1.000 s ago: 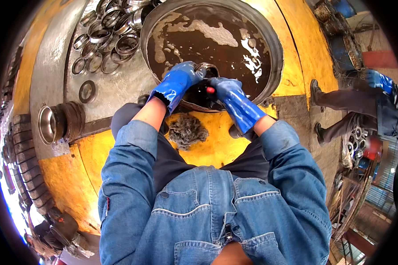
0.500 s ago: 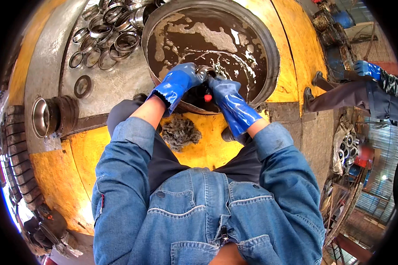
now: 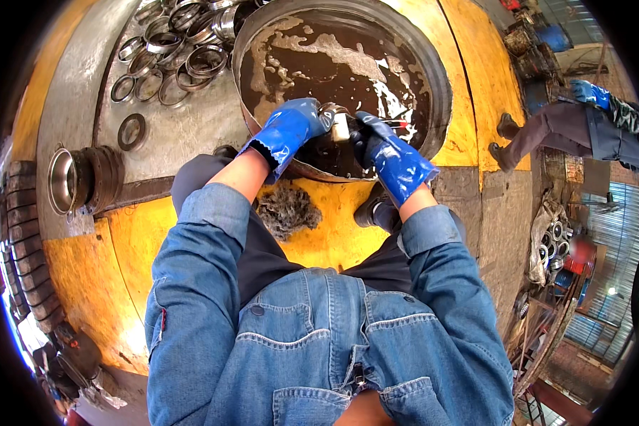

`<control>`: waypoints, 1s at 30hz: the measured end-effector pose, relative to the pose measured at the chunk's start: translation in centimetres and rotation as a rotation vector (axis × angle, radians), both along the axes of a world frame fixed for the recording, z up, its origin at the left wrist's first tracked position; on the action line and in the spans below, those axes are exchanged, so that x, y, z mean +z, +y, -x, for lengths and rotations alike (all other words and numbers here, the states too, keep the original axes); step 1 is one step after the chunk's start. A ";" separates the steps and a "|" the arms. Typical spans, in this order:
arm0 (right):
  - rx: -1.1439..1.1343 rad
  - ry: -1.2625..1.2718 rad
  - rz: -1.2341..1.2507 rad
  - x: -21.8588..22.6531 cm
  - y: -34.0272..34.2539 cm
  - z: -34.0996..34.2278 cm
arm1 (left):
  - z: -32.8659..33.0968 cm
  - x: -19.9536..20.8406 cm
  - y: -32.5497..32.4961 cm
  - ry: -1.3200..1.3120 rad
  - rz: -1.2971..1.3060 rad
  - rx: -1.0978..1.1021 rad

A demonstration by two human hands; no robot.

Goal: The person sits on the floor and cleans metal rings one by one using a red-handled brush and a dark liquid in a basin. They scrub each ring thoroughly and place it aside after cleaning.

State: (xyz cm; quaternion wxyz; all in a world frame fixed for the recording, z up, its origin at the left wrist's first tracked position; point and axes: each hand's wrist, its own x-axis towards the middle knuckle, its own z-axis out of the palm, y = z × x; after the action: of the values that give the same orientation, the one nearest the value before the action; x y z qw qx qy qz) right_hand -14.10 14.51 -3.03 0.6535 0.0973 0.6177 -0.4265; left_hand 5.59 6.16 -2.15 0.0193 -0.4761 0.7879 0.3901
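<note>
Both my hands wear blue rubber gloves and work over a big round tub (image 3: pixel 441 92) of dark, foamy liquid. My left hand (image 3: pixel 291 128) is closed round a metal ring (image 3: pixel 329 111), mostly hidden by the glove. Right beside that ring, my right hand (image 3: pixel 389 150) has its fingers bent round what looks like a brush (image 3: pixel 341 128), with a pale, blocky end by the ring. A red tip shows past the glove on the other side. The dark glove fingers hide the middle of the brush.
Several metal rings (image 3: pixel 165 44) lie piled on the metal plate left of the tub. A flat dark ring (image 3: pixel 132 132) and a stack of wider rings (image 3: pixel 71 181) lie nearer. Grey matted fibre (image 3: pixel 288 211) rests between my feet. Another person (image 3: pixel 575 131) stands at the right.
My right hand has shifted slightly right and turned. The red tip has swung from below the hands to the right, and the pale end has come into view beside the ring.
</note>
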 end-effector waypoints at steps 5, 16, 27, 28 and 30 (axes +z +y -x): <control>0.211 0.250 0.209 1.7 2.1 -3.6 | -1.0 -1.0 -0.2 0.019 0.043 0.011; 1.422 2.091 0.651 1.1 2.9 -2.5 | -0.2 1.4 0.0 -0.023 -0.013 0.002; 1.397 1.479 0.225 1.0 1.4 -2.9 | -0.5 -0.2 -0.3 -0.056 -0.022 0.000; 1.335 1.288 0.145 2.3 0.9 -3.1 | -0.4 0.2 -0.2 -0.063 -0.020 -0.005; 0.995 0.974 0.363 1.4 1.7 -2.5 | -0.4 1.1 0.2 -0.067 -0.007 0.000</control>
State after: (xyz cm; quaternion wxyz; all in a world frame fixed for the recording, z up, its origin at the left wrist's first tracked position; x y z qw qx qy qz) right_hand -11.61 16.24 -1.58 0.4263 -0.5072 0.7297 -0.1692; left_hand 5.97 6.32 -1.04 0.0474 -0.4889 0.7854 0.3767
